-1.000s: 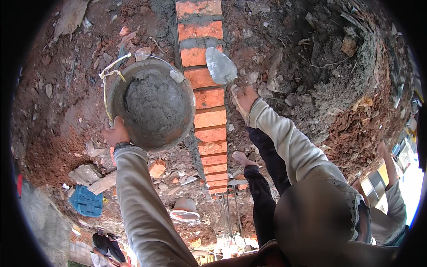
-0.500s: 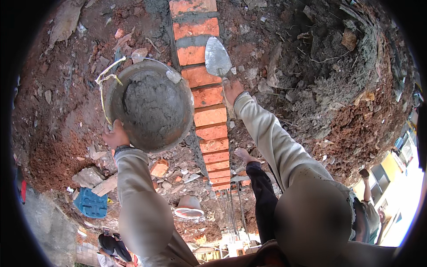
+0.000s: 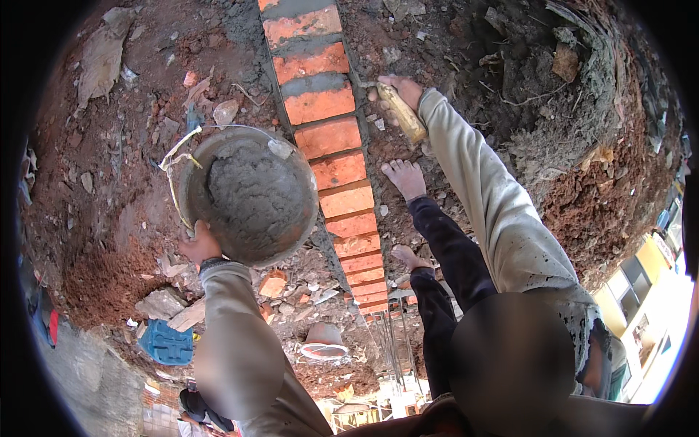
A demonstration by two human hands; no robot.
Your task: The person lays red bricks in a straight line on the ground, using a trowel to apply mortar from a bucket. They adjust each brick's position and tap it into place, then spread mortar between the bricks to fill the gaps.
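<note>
My left hand (image 3: 201, 245) is closed on the near-left rim of a round bucket (image 3: 309, 211) holding wet grey mortar (image 3: 255, 191). A pale cord and thin wire handle lie along the bucket's far side. My right hand (image 3: 405, 95) grips a trowel by its worn wooden handle (image 3: 403, 115). The trowel's blade does not show clearly; only a bit of grey metal appears between my hand and the bricks. Between both hands runs a narrow row of orange bricks (image 3: 338, 171), with grey mortar in its farther joints. The bucket stands beside the row's left side.
My bare feet (image 3: 405, 179) stand right of the brick row. Steel rods (image 3: 394, 349) rise at its near end. A second bucket (image 3: 324, 336), a blue plastic container (image 3: 167, 342) and rubble lie nearby. A grey mortar-smeared pit (image 3: 502, 102) is at right. People (image 3: 204, 411) are at lower left.
My right hand has moved up and right with the trowel, whose blade has turned out of plain sight. One foot has come forward. My left hand stays on the bucket rim.
</note>
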